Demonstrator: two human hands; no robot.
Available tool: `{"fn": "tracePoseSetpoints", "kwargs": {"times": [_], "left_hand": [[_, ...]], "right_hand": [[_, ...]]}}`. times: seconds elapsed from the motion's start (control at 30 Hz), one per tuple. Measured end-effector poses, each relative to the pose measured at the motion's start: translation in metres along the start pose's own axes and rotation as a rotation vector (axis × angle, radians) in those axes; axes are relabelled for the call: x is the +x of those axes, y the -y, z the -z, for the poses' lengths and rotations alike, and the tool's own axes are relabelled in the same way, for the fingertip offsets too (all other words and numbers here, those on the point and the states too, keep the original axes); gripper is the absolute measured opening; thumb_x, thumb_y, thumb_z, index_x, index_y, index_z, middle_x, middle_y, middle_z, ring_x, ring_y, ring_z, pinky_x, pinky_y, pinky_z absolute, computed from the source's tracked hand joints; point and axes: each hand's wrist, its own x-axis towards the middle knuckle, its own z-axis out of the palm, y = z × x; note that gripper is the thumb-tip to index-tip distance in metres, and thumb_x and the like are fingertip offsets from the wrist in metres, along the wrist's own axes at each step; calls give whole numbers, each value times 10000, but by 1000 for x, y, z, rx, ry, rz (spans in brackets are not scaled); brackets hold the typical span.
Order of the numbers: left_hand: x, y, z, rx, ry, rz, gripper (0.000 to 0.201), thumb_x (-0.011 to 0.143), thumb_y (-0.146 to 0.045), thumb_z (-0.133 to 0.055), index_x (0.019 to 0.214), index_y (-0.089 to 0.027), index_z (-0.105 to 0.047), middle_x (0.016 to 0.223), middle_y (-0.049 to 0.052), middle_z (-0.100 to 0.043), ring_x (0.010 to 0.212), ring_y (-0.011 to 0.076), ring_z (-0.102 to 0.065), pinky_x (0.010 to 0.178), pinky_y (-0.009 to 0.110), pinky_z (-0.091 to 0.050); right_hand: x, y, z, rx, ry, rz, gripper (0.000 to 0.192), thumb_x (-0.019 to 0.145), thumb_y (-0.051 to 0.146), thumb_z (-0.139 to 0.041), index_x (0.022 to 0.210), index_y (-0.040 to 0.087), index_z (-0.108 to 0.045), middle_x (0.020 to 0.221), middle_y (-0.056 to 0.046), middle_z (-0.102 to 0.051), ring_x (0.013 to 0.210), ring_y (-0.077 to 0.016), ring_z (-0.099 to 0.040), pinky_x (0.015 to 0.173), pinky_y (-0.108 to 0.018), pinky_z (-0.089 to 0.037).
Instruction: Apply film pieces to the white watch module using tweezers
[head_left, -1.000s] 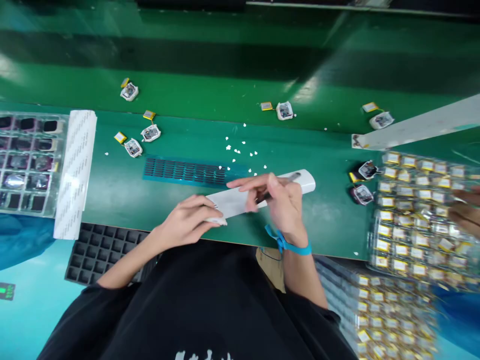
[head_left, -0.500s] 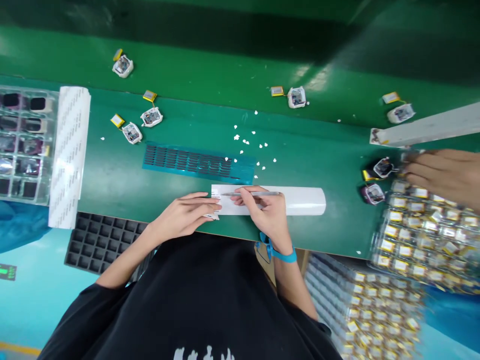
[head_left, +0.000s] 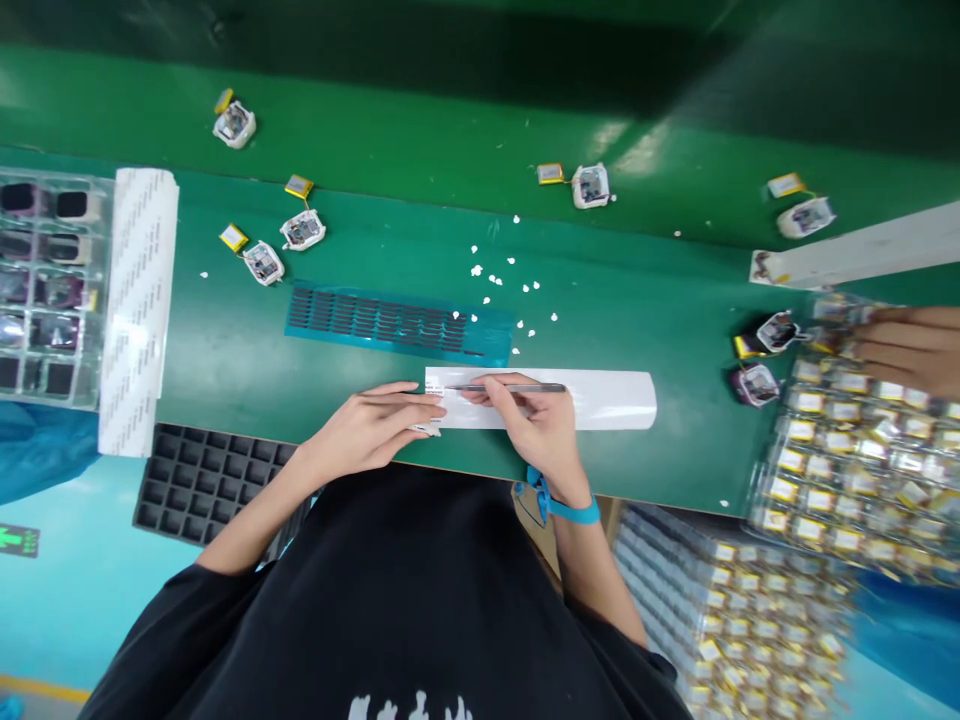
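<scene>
The white strip [head_left: 600, 398] lay flat along the near edge of the green table [head_left: 645, 300], and it was held there much as it had been half a second earlier. A full second before, it had been slanted with its right end lifted toward one o'clock; by now it had been squared up parallel to the table edge. The left hand [head_left: 371, 432] was pressed on the strip's left end, fingers together and flat, pinning it rather than gripping it. The right hand [head_left: 536, 425] was closed on the tweezers [head_left: 506, 387], thumb and fingers pinched round the shaft, with the tip laid toward nine o'clock, almost touching the left fingertips. The settling of both hands suggested that the strip had been positioned and that fine work at its left end was in hand.

At twelve o'clock from the strip lay a blue sheet [head_left: 390, 322] with dark rows, and beyond it a scatter of white bits [head_left: 499, 285]. Small modules [head_left: 302, 230] with yellow tabs were spread toward ten and one o'clock. At three o'clock, trays of yellow parts [head_left: 847, 450] were touched by another person's hand [head_left: 911, 348], which had drawn back toward the right edge since the earlier picture.
</scene>
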Motion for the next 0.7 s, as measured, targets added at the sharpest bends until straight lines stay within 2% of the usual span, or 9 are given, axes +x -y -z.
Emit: {"fn": "tracePoseSetpoints", "kwargs": {"times": [0.17,0.27,0.37,0.53,0.7], "left_hand": [[0,1,0,-4,-5,6,166,1085,-202,-550,1217,-230,-647,1229,23,-813,1207,215,-762,1153,434,-588],[0,1,0,-16,-8,9,175,1077,-184,-562,1226,-223,-645,1235,35,-811,1215,223,-758,1162,450,-579],[0,0,-1,-63,-49,9,186,1062,-156,-573,1223,-213,-648,1234,61,-810,1202,225,-765,1169,456,-570],[1,-1,-2,-85,-74,15,202,1048,-153,-591,1224,-220,-663,1243,75,-806,1183,231,-774,1157,460,-579],[2,-1,-1,-68,-64,31,201,1054,-161,-585,1232,-215,-659,1235,72,-809,1167,231,-781,1138,451,-594]], "right_hand": [[3,2,6,27,70,-2,400,996,573,-683,913,221,-856,893,-73,-821,824,-247,-801,798,-385,-686],[4,3,9,117,28,-56,434,955,616,-725,860,212,-851,860,-86,-814,785,-248,-798,762,-371,-687],[3,3,8,158,-50,-69,429,950,621,-731,883,215,-850,844,-82,-811,724,-236,-787,759,-370,-687],[1,-2,-1,-31,-79,-14,466,992,614,-665,816,222,-844,893,-85,-817,850,-261,-802,819,-378,-678],[1,-2,-4,-74,-48,-4,471,1001,613,-649,843,217,-849,908,-77,-820,829,-256,-806,831,-372,-675]]}}
